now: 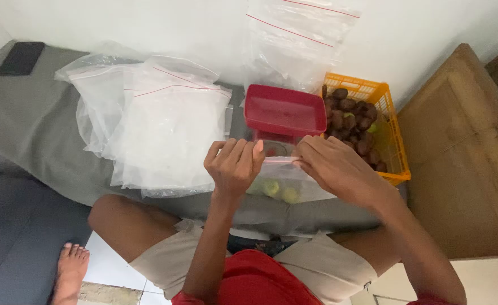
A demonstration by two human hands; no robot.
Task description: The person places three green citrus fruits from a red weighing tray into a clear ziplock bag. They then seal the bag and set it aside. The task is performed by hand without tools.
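Note:
My left hand (pixel 235 164) and my right hand (pixel 336 166) both pinch the top strip of a small clear zip bag (pixel 285 183) that holds a few pale green round fruits. The bag rests on the grey cloth (pixel 29 124) in front of me. Just behind it stands a red scale tray (pixel 284 111) on its base. To the right of the tray is an orange plastic basket (pixel 393 130) filled with several dark brown fruits.
A pile of empty clear zip bags (pixel 158 124) lies left of the scale. Another clear bag (pixel 294 39) leans on the white wall. A black phone (pixel 21 58) lies at far left. A wooden cabinet (pixel 463 158) stands right.

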